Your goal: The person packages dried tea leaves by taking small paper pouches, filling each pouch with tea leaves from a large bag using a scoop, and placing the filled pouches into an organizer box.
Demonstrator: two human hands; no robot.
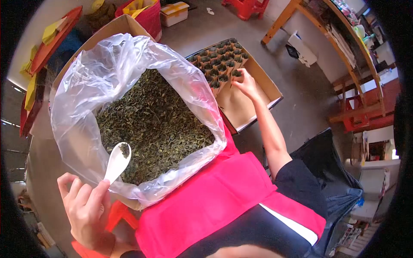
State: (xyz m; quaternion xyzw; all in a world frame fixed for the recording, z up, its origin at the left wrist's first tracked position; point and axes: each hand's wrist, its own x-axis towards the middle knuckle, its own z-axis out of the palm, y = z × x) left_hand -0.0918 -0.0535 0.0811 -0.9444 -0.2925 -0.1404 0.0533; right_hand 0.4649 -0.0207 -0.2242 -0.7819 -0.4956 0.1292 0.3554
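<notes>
Head view: with the left hand [86, 210], pinching the handle of the white spoon [115, 167], hold level above the edge of the dried leaves [163, 124] in the plastic bag [75, 116], so as not to tip out the small heap. With the right hand [245, 84], pinching a paper tube [236, 73] inside the box [263, 82], grip lightly, to avoid crushing paper or knocking neighbouring tubes [223, 78].

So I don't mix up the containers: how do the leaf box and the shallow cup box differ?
The leaf box is lined with a clear plastic bag; the shallow cup box shows bare cardboard. The leaf box holds loose dried leaves, the shallow cup box rows of brown cups. The left hand holds a white spoon over the leaf box; the right hand is at one cup in the shallow cup box. Both are open on top.
</notes>
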